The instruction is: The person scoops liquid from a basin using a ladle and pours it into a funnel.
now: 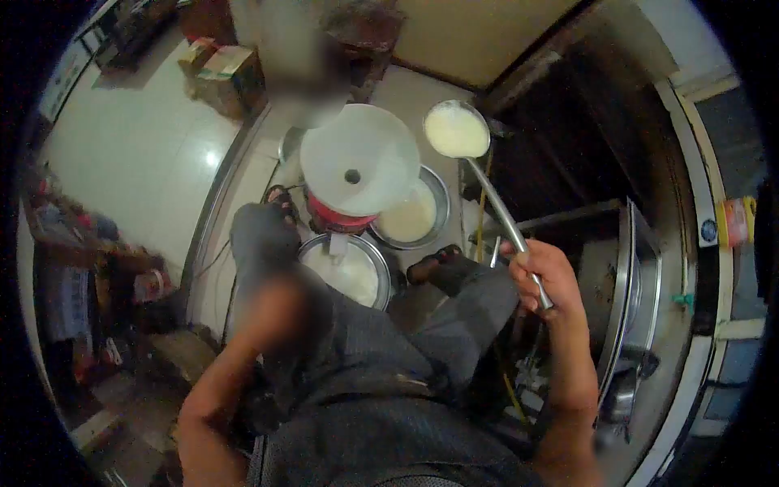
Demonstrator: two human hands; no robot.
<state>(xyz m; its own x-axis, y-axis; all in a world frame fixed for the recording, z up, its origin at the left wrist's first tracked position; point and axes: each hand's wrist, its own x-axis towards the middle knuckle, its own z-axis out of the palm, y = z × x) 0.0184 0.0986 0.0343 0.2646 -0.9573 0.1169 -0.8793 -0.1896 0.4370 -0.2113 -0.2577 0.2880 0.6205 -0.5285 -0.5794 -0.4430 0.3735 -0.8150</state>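
- I'm seeing the right hand [549,272] clamping its fingers around the near end of the ladle [497,204].
- From those fingers, the ladle's long axis is slanting forward and leftward; its far end, carrying pale liquid [457,131], is appearing just right of the funnel [361,146].
- The left hand [276,312] is sitting farther from the ladle; blur is hiding its fingers, so I'm unable to tell their state.
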